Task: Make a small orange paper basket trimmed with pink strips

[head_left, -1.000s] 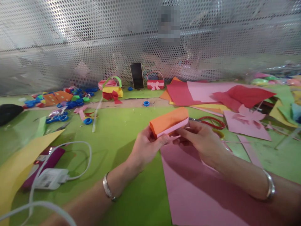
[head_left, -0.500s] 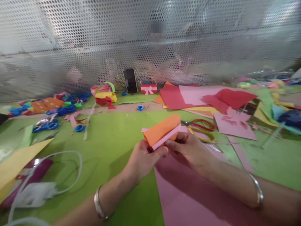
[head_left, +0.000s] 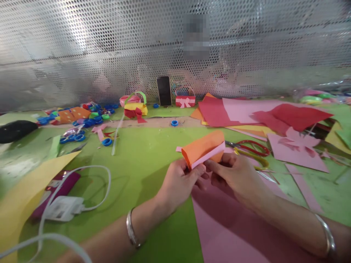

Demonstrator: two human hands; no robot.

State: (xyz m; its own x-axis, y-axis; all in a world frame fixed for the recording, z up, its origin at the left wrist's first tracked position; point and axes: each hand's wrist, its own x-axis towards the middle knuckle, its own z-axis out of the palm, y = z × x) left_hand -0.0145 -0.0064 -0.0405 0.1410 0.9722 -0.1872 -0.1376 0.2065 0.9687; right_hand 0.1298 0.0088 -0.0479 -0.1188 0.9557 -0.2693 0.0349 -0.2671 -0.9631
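Between my two hands is a folded orange paper piece point(head_left: 204, 144) with a pink strip point(head_left: 210, 154) along its near edge. My left hand point(head_left: 181, 180) grips its lower left end, thumb on the pink strip. At the right end, my right hand point(head_left: 237, 175) pinches the lower edge with thumb and fingers. Some fingertips are hidden behind the paper. Under my hands lies a large pink sheet point(head_left: 227, 226) on the green table point(head_left: 131, 190). Scissors with red and yellow handles point(head_left: 253, 148) lie just beyond my right hand.
A phone point(head_left: 164, 91) stands upright at the back, near small paper baskets point(head_left: 185, 101). Coloured sheets point(head_left: 214, 111) are stacked at the back right. Left are a white charger with cable point(head_left: 64, 208), a yellow sheet point(head_left: 35, 182) and blue-handled scissors point(head_left: 72, 138). A perforated metal panel point(head_left: 123, 47) closes the back.
The whole view has shifted, so things appear farther right. My right fingers have moved slightly along the lower edge of the orange paper; both hands keep their grip.
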